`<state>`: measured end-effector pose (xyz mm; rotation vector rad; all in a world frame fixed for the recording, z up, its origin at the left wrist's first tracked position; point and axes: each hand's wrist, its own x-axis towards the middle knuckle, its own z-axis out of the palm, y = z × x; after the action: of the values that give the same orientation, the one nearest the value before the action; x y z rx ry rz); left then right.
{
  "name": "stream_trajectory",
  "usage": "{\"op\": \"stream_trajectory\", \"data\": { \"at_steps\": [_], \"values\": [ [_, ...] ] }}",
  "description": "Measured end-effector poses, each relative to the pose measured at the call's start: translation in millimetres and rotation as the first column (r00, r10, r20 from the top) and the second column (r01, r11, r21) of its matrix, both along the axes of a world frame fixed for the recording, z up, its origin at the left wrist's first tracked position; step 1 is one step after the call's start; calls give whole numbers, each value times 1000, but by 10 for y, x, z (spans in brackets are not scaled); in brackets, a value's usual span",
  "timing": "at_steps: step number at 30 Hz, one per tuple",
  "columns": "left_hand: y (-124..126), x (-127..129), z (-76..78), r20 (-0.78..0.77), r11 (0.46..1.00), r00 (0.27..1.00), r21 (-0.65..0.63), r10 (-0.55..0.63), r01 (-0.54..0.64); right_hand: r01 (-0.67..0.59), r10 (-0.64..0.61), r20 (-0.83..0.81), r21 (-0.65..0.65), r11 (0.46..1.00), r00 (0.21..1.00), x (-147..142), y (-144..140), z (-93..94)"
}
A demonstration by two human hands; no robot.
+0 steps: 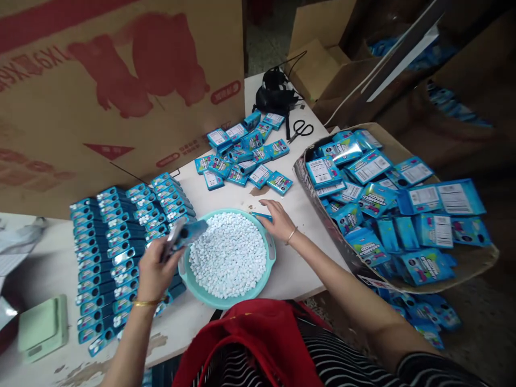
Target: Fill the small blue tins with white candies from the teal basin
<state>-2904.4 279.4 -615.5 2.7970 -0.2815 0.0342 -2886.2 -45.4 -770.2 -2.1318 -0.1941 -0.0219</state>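
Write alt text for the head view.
Left hand holds a small blue box over a teal bowl of white pellets; right hand touches a flat blue pack. Rows of filled boxes lie left.

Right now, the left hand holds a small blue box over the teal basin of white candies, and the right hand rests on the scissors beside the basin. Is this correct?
Not quite. In the head view the right hand rests on a flat blue box beside the teal basin, not on the scissors, which lie far off near the black bundle. The left hand does hold a small blue box over the white candies.
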Motion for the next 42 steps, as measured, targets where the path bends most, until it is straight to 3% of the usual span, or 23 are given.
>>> {"op": "stream_trajectory", "data": {
  "at_steps": [3, 5, 8, 13, 15, 17, 19, 21, 23, 24, 26, 28, 31, 33, 35, 37, 40, 42],
  "values": [
    [389, 121, 5, 11, 969, 981, 150, 196, -196, -228, 142, -321, -249, 941, 936, 262, -178, -316],
    [562, 196, -88, -54, 944, 962, 215, 267, -250, -338, 201, -441, -260, 905, 875, 342, -175, -459],
    [685, 295, -360, -166, 935, 933, 215, 321, -283, -355, 224, -462, -219, 909, 858, 365, -70, -569],
    [731, 409, -833, -259, 939, 903, 138, 342, -316, -232, 165, -401, -126, 964, 901, 224, -117, -657],
    [697, 441, -895, -231, 948, 925, 170, 302, -267, -73, 67, -343, -6, 997, 937, 105, -235, -716],
    [587, 496, -869, -136, 933, 948, 263, 289, -246, 146, -90, -303, 167, 975, 949, -36, -348, -780],
    [366, 613, -808, -25, 904, 954, 329, 298, -274, 346, -226, -350, 331, 878, 909, -175, -425, -821],
    [13, 808, -782, -22, 931, 974, 296, 227, -211, 499, -277, -468, 461, 734, 839, -296, -465, -819],
    [-470, 1064, -847, -150, 975, 988, 220, 19, 15, 626, -258, -602, 548, 555, 756, -410, -496, -774],
    [-751, 1200, -919, -246, 968, 961, 180, -129, 176, 680, -233, -661, 572, 459, 713, -476, -520, -740],
    [-1357, 1452, -1136, -425, 867, 822, 147, -379, 477, 756, -140, -754, 590, 284, 641, -654, -594, -663],
    [-1955, 1634, -1418, -515, 730, 672, 124, -532, 672, 787, 37, -802, 593, 169, 596, -918, -690, -585],
    [-2674, 1734, -1859, -581, 539, 535, 187, -613, 821, 817, 354, -788, 568, 101, 504, -1432, -799, -463],
    [-2979, 1715, -2105, -594, 497, 522, 224, -612, 838, 860, 465, -787, 501, 98, 405, -1755, -809, -368],
    [-3154, 1676, -2293, -599, 511, 535, 232, -595, 828, 903, 495, -806, 420, 93, 324, -1973, -781, -277],
    [-3240, 1650, -2419, -601, 533, 553, 236, -577, 812, 923, 496, -814, 380, 60, 303, -2057, -749, -214],
    [-3258, 1644, -2465, -602, 585, 595, 246, -532, 773, 892, 520, -766, 451, 15, 378, -1984, -736, -192],
    [-3207, 1624, -2357, -599, 628, 628, 251, -498, 737, 844, 509, -742, 534, 56, 436, -1857, -745, -199]
  ]
}}
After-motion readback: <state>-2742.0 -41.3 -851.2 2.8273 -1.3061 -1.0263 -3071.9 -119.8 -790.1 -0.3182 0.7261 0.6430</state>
